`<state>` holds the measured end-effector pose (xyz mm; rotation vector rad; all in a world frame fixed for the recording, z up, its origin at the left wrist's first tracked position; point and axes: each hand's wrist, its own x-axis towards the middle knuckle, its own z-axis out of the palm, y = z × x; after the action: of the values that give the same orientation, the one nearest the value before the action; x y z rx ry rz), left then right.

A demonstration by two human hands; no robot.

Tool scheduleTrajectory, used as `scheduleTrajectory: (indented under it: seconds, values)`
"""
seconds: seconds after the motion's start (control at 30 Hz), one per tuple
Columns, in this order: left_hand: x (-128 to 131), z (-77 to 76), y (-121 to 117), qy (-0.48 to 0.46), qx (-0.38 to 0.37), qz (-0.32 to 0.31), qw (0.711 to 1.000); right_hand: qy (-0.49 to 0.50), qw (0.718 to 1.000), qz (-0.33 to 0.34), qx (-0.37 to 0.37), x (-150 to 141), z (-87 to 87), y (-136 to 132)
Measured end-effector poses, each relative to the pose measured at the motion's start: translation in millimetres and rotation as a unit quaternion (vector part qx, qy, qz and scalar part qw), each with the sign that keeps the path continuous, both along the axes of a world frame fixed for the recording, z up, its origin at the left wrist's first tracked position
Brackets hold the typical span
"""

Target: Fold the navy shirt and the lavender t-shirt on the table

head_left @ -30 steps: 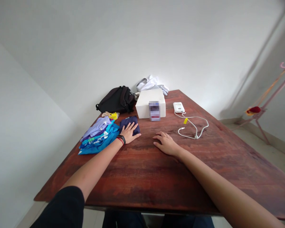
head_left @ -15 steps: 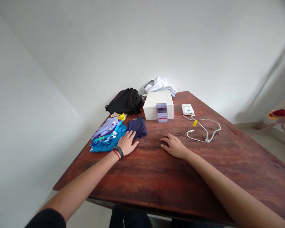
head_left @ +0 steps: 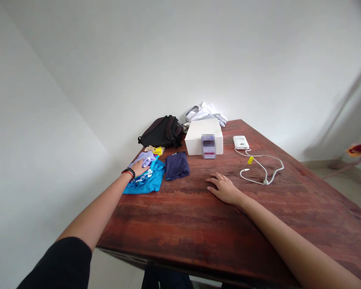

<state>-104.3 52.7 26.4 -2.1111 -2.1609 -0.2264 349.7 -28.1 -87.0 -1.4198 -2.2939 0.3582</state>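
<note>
Our left hand [head_left: 140, 167] sits on top of the lilac garment [head_left: 145, 159], the top piece of the pile at the table's [head_left: 198, 224] left edge. Fingers look laid over the cloth; we cannot tell if they've pinched it yet. Under it is the blue printed shirt [head_left: 147, 182], spread wider. The folded navy piece [head_left: 176, 165] lies just beside the pile, apart from our hand.

Our right hand [head_left: 225, 188] lies flat on bare wood, palm down, fingers loosely spread, holding nothing.

Our judgement: the step is taking 1 garment off the pile. To do it well, pinch only the lilac layer near an edge or collar, lift straight up so the blue shirt stays put, and bring it to the bare space by the right hand. If 2 layers come up, press the lower one down with the right hand.

Behind: white box [head_left: 203, 136], black backpack [head_left: 161, 131], white cloth [head_left: 205, 111], power bank [head_left: 240, 142] with its white cable [head_left: 264, 170], small yellow item [head_left: 158, 151] by the pile.
</note>
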Motion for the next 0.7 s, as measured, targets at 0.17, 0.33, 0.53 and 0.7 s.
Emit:
scheduleTrajectory:
  seconds: [0.17,0.33,0.53,0.7]
  values:
    - [6,-6.2,8,0.014,0.022,0.044,0.999,0.001,1.0,0.002,0.004,0,0.5,0]
    - [16,14.8,-2,0.027,0.115,0.083,0.99,0.025,1.0,0.003,0.008,-1,7.3,-3]
    - [66,35.7,-19,0.061,0.188,-0.043,0.979,0.179,0.971,0.138,0.073,-38,56.0,-42]
    - [117,30.5,-22,0.101,0.137,-0.201,0.965,0.266,0.874,0.394,0.1,-145,153.2,-132]
